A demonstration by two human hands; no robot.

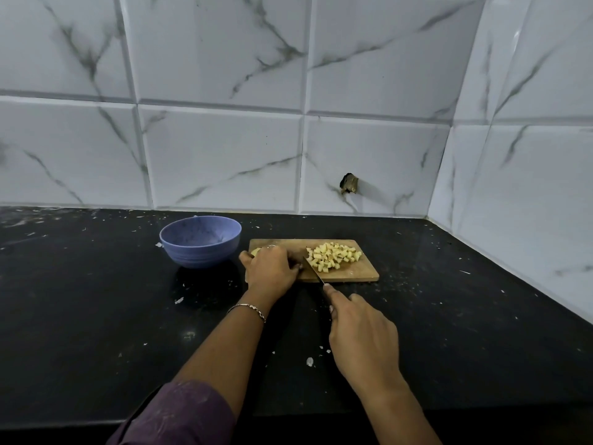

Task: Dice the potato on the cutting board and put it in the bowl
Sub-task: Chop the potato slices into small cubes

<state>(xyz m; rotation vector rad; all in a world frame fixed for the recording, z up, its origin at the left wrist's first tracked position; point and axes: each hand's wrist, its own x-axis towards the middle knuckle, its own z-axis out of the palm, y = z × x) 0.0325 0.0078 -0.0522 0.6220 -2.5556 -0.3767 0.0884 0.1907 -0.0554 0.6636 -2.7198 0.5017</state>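
**Last of the potato goes under the knife**

The left hand (272, 268) curls over the uncut potato piece (255, 251) at the left end of the cutting board (353, 275), hiding all but a pale sliver at its far edge. The right hand (362, 335) grips the handle of the knife (313, 268) from the near side. The blade runs near to far, its tip angled slightly left, and sits just right of the left hand's fingertips. The next cut turns on that gap: the piece lies left of the blade, under the left hand, and how its long axis runs cannot be told beneath the fingers. Right of the blade, the diced potato (333, 255) lies in a heap on the far right part of the board, too many cubes to count. The bowl (200, 240) stands just left of the board on the dark countertop (96, 300), closer to the left hand, with no potato visible in it. In all: one knife, one board, one bowl, one uncut piece, one heap. A bracelet (248, 309) circles the left wrist.
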